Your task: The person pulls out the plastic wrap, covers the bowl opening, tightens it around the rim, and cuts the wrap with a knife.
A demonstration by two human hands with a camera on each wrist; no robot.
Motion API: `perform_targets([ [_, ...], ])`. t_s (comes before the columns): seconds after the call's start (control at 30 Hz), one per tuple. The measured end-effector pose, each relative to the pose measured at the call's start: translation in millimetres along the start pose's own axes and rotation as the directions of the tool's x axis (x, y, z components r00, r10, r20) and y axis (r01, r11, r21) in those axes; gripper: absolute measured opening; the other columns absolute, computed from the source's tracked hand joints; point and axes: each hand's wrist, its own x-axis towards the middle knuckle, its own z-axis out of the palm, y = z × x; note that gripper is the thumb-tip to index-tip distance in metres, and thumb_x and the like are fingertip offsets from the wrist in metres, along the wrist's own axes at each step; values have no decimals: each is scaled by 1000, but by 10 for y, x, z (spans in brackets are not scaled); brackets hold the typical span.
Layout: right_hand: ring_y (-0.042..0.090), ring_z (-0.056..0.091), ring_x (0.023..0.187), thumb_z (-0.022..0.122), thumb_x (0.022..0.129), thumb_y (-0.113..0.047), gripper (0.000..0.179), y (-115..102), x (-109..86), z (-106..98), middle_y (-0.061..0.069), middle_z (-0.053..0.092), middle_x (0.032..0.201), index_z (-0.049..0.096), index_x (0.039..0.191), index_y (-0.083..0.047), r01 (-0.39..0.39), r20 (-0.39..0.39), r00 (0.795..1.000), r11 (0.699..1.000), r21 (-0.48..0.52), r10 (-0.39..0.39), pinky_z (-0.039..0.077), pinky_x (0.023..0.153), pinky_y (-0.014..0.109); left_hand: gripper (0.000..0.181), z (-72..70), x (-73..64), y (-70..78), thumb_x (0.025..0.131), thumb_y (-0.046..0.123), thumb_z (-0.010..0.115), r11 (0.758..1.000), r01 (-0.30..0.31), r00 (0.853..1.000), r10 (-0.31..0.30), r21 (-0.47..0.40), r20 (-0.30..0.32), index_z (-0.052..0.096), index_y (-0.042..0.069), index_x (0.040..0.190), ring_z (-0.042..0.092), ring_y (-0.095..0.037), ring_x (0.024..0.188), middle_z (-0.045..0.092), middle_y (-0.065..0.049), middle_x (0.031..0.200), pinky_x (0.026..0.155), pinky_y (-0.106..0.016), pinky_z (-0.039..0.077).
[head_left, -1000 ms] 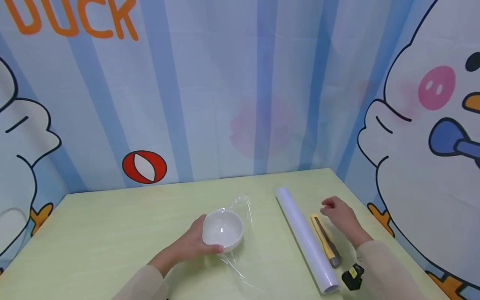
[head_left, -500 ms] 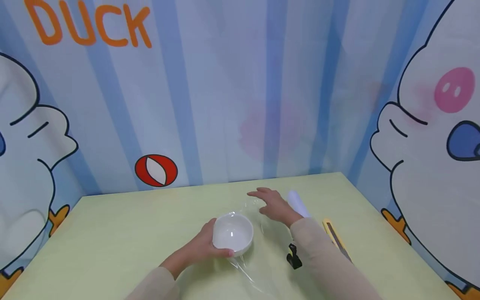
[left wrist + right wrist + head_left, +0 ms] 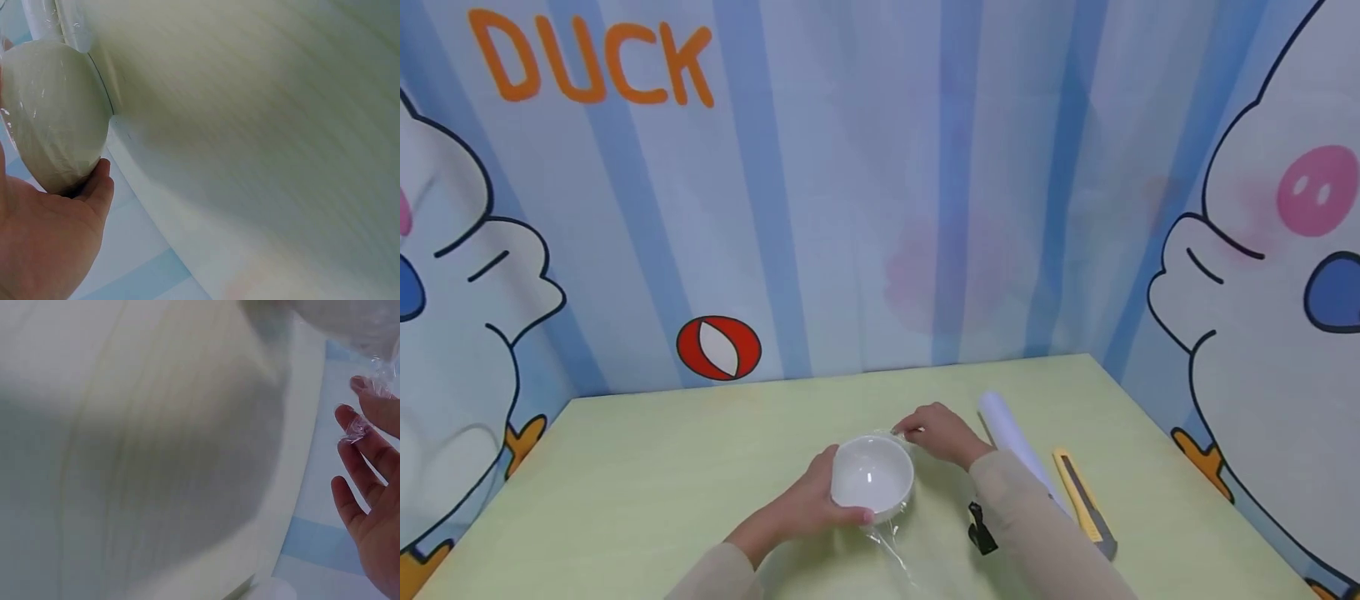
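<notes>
A white bowl (image 3: 871, 475) is tilted toward me in the head view, held off the table by my left hand (image 3: 805, 502), thumb on the near rim. In the left wrist view its underside (image 3: 59, 119) shows clear plastic film stretched over it. My right hand (image 3: 942, 433) is at the bowl's far right side, pinching an edge of the clear film. The right wrist view shows crumpled film (image 3: 357, 429) at the fingertips, with the other fingers spread. Loose clear film (image 3: 891, 552) hangs below the bowl toward the near side.
A long whitish roll (image 3: 1011, 433) lies behind the right forearm, partly covered by the sleeve. To its right is a yellow and grey utility knife (image 3: 1085, 500). A small black device (image 3: 981, 530) sits by the right wrist. Printed curtains stand behind the pale table (image 3: 685, 467).
My right hand has moved left from beside the utility knife to the bowl, and its fingers have closed on the film edge. The left hand still holds the bowl. The view has shifted slightly.
</notes>
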Motion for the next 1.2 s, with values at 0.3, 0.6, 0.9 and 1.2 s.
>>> perform_targets([
  [0.3, 17, 44, 75, 62, 85, -16, 14, 16, -27, 129, 2, 56, 84, 75, 93, -16, -68, -71, 996, 988, -141, 58, 37, 63, 33, 91, -11, -6, 0, 66, 39, 80, 999, -37, 999, 37, -27, -14, 30, 0, 132, 45, -23, 108, 43, -14, 121, 87, -38, 42],
  [0.6, 14, 43, 65, 52, 79, 3, 36, -15, -47, 192, 2, 52, 72, 66, 104, -19, -171, -27, 984, 972, 161, 178, 35, 57, 26, 89, 16, -13, 14, 68, 37, 79, 998, -19, 1000, 19, -51, 8, 30, 3, 133, 45, -23, 110, 43, -12, 124, 89, -39, 43],
  [0.9, 8, 43, 52, 51, 70, 4, 19, -46, -42, 219, -4, 52, 55, 61, 62, -11, -93, -62, 992, 978, 185, 106, 34, 49, 21, 87, 19, -4, 54, 69, 38, 79, 999, -31, 999, 32, -35, 17, 31, 3, 132, 45, -22, 108, 43, -12, 122, 86, -36, 43],
  [1.2, 5, 45, 51, 50, 71, 5, 23, -24, -109, 230, 1, 60, 61, 70, 80, -1, -181, 78, 983, 909, 375, 164, 39, 49, 17, 89, 20, 3, 39, 67, 39, 79, 1000, 14, 1000, -14, -4, -5, 30, 2, 132, 45, -22, 108, 43, -11, 122, 86, -37, 43],
])
